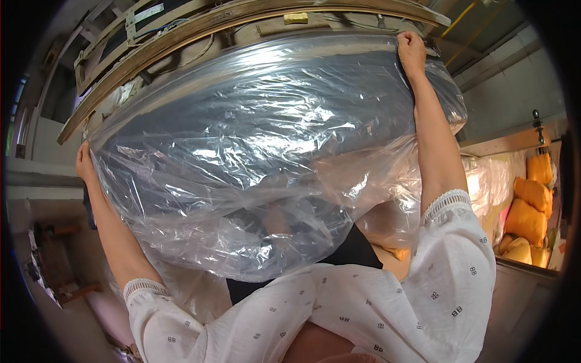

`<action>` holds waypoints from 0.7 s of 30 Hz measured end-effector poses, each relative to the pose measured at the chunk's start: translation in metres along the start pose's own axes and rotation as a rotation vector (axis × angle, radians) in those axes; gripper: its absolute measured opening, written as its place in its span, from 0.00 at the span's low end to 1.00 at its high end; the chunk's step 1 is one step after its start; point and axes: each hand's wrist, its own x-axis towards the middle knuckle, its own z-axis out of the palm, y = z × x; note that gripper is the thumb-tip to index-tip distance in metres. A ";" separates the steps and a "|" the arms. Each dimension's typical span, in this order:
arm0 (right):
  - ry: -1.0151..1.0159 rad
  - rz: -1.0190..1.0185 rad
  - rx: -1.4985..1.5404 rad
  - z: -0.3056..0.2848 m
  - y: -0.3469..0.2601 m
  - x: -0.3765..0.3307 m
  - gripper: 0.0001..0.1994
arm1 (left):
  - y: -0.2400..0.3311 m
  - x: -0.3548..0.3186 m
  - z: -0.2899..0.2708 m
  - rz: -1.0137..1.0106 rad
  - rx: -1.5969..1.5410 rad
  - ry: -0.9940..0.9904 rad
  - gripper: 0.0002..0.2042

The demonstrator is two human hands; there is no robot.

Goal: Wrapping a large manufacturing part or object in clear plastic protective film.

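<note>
A large sheet of clear plastic film (266, 151) is stretched wide between my two hands, shiny and creased. Its far edge runs taut from one hand to the other, and its near part hangs in folds against my body. My left hand (85, 161) is closed on the film's left corner. At the far right, my right hand (411, 53) grips the upper right edge in a fist. Dark material (363, 78) shows through the film; its kind cannot be made out.
Beyond the film runs a long wooden frame (242, 18) with a small yellow block (296, 19) by it. Orange bundles (526, 212) are stacked at the right, near more clear plastic (493, 178). A wooden stand (60, 260) is at the lower left.
</note>
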 end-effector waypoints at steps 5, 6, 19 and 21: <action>-0.008 0.049 -0.009 -0.005 0.005 0.000 0.11 | -0.005 0.008 0.013 -0.024 0.175 0.021 0.17; 0.070 -0.002 -0.040 -0.004 0.008 0.001 0.13 | -0.008 0.012 0.011 -0.017 0.214 0.032 0.17; 0.076 0.201 0.088 -0.014 0.006 0.008 0.17 | -0.047 0.043 -0.007 -0.347 -0.331 -0.008 0.14; 0.112 0.193 0.094 -0.014 0.010 0.010 0.17 | -0.048 0.043 -0.007 -0.278 -0.222 -0.027 0.14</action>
